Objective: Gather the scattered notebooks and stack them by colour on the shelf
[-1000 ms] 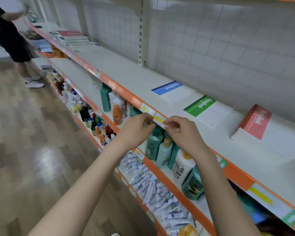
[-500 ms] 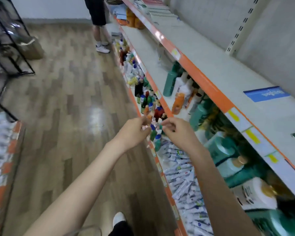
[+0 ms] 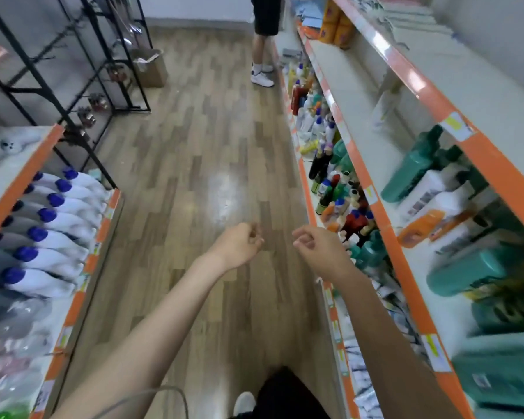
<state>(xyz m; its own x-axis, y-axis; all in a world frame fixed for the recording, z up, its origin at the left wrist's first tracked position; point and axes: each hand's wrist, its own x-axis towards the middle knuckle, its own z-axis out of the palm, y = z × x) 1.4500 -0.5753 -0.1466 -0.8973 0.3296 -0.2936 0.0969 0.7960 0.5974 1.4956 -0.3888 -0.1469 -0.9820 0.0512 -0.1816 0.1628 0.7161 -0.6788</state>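
Note:
My left hand [image 3: 239, 244] and my right hand [image 3: 315, 247] hang over the wooden aisle floor, a short gap apart, both with fingers curled in and nothing visible in them. A blurred pile of notebooks [image 3: 406, 13] lies on the top shelf [image 3: 436, 95] at the far right end. The blue, green and red notebooks seen earlier are out of view.
Orange-edged shelves on the right hold green and white bottles [image 3: 418, 167] and small bottles [image 3: 339, 189]. A left shelf carries white bottles with blue caps [image 3: 52, 216]. A black metal rack [image 3: 73, 71] and a cardboard box [image 3: 150, 68] stand far left. A person [image 3: 263, 40] stands up the aisle.
My view has swung left from the notebook shelf to look down the aisle. My hands, touching at the fingertips before, have moved apart.

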